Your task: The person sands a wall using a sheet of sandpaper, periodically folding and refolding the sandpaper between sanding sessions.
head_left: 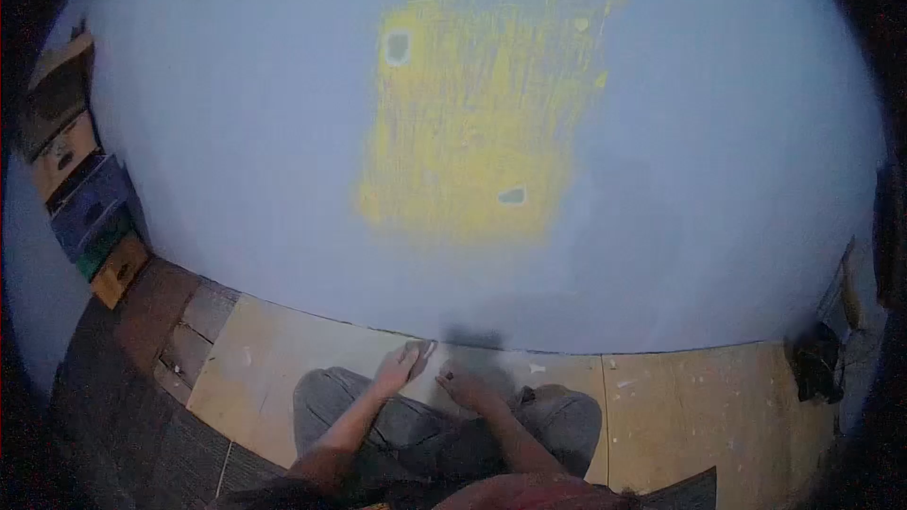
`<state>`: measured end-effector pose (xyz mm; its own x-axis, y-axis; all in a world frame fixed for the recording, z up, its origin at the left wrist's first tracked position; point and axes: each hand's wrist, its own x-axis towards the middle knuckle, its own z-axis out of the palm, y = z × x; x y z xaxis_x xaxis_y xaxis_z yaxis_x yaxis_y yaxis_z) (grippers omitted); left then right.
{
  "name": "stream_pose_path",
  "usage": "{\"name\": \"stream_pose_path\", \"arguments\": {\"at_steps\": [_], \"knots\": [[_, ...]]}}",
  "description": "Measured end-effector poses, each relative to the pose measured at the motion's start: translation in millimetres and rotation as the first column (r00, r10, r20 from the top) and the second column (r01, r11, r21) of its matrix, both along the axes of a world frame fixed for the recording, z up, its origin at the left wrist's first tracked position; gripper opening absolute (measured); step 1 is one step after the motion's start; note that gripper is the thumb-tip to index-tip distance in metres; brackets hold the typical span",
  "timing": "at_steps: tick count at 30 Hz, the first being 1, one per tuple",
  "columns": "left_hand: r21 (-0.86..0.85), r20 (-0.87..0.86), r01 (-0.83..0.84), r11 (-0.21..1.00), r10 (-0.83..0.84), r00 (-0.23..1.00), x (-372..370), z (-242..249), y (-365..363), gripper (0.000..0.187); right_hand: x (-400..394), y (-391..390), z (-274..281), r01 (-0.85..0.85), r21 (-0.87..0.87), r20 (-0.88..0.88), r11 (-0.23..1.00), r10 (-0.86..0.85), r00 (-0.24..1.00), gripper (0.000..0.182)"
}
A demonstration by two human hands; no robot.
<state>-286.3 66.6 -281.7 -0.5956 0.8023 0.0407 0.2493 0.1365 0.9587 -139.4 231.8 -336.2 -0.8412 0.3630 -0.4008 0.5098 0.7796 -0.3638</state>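
Observation:
Below the wall, over the crossed legs in grey trousers (335, 401), my left hand (402, 366) is closed around a small flat object (427, 351) with a pale edge, too small to name. My right hand (460, 387) is to its right, fingers curled together, with a tiny dark thing at the fingertips that I cannot make out. The two hands are apart. In front of them rises a pale blue wall (236, 132) with a scraped yellow patch (453, 161). Two grey spots with whitish rims, an upper one (398, 47) and a lower one (512, 195), mark the patch.
Light boards (690, 406) with white specks cover the floor. Stacked boxes or drawers (90, 208) stand at the left beside dark flooring (142, 434). A dark object (817, 364) sits at the right against the wall.

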Motion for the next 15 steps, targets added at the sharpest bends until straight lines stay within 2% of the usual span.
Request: {"name": "stream_pose_path", "arguments": {"at_steps": [1, 2, 3, 4, 5, 6, 7, 8, 9, 10, 11, 12, 13, 14, 15], "knots": [[-0.123, -0.083, -0.069, 0.990, 0.059, 0.995, -12.1, 33.2, -7.3, 0.045, 6.8, 3.8, -10.8, -0.110, 0.119, -0.076, 0.987, 0.120, 0.990, 0.051], [-0.003, -0.185, -0.082, 0.997, 0.080, 0.979, -21.6, 71.5, -7.4, 0.043, 21.2, 9.7, -27.0, -0.204, 0.237, -0.142, 0.950, 0.242, 0.960, 0.051], [0.115, -0.286, -0.079, 0.990, 0.109, 0.952, -35.0, 104.9, -3.3, 0.040, 25.4, 8.9, -15.4, -0.228, 0.265, -0.133, 0.937, 0.270, 0.954, 0.052], [0.114, -0.327, -0.141, 0.983, 0.171, 0.929, -58.7, 121.3, 6.9, 0.032, 29.6, 6.2, 2.6, -0.252, 0.293, -0.123, 0.922, 0.298, 0.947, 0.053], [0.252, -0.665, -0.053, 0.966, 0.213, 0.716, -72.1, 171.2, 10.5, 0.033, 32.8, 5.4, -0.5, -0.296, 0.348, -0.060, 0.890, 0.336, 0.940, 0.058], [0.396, -0.651, -0.049, 0.917, 0.318, 0.689, -81.5, 210.2, 20.7, 0.038, 35.9, 3.7, -0.1, -0.342, 0.398, 0.005, 0.851, 0.371, 0.929, 0.064], [0.461, -0.809, -0.042, 0.886, 0.439, 0.391, -90.3, 253.5, 22.7, 0.035, 37.0, -2.2, -1.0, -0.242, 0.288, -0.087, 0.926, 0.277, 0.957, 0.067], [0.532, -0.798, -0.007, 0.847, 0.503, 0.332, -90.8, 293.5, 32.2, 0.038, 38.5, -9.0, 5.3, -0.142, 0.161, -0.166, 0.977, 0.169, 0.972, 0.070], [0.545, -0.788, -0.057, 0.837, 0.534, 0.307, -85.1, 338.4, 39.8, 0.042, 37.3, -14.9, 8.5, -0.043, 0.020, -0.232, 0.999, 0.047, 0.972, 0.072], [0.590, -0.804, 0.043, 0.806, 0.583, 0.117, -111.7, 367.1, 56.2, 0.046, 31.9, -15.4, -5.3, -0.046, 0.048, -0.222, 0.998, 0.056, 0.974, 0.076], [0.668, -0.724, 0.189, 0.720, 0.687, -0.058, -111.4, 408.1, 71.0, 0.046, 32.4, -17.7, -7.5, -0.062, 0.057, -0.232, 0.996, 0.073, 0.970, 0.076], [0.694, -0.685, 0.156, 0.703, 0.711, -0.158, -118.1, 442.9, 84.9, 0.049, 34.2, -18.8, -4.1, -0.077, 0.073, -0.239, 0.994, 0.092, 0.966, 0.075], [0.682, -0.684, 0.175, 0.711, 0.704, -0.194, -122.7, 479.9, 95.8, 0.051, 35.7, -17.5, -2.5, -0.093, 0.091, -0.244, 0.992, 0.112, 0.963, 0.074], [0.706, -0.602, 0.273, 0.654, 0.757, -0.255, -115.5, 514.8, 114.4, 0.049, 44.8, -12.5, -16.8, -0.104, 0.136, -0.326, 0.985, 0.143, 0.934, 0.074], [0.722, -0.508, 0.365, 0.588, 0.808, -0.299, -116.4, 538.3, 126.3, 0.048, 48.2, -10.4, -22.3, -0.139, 0.167, -0.304, 0.976, 0.185, 0.934, 0.074]]}}
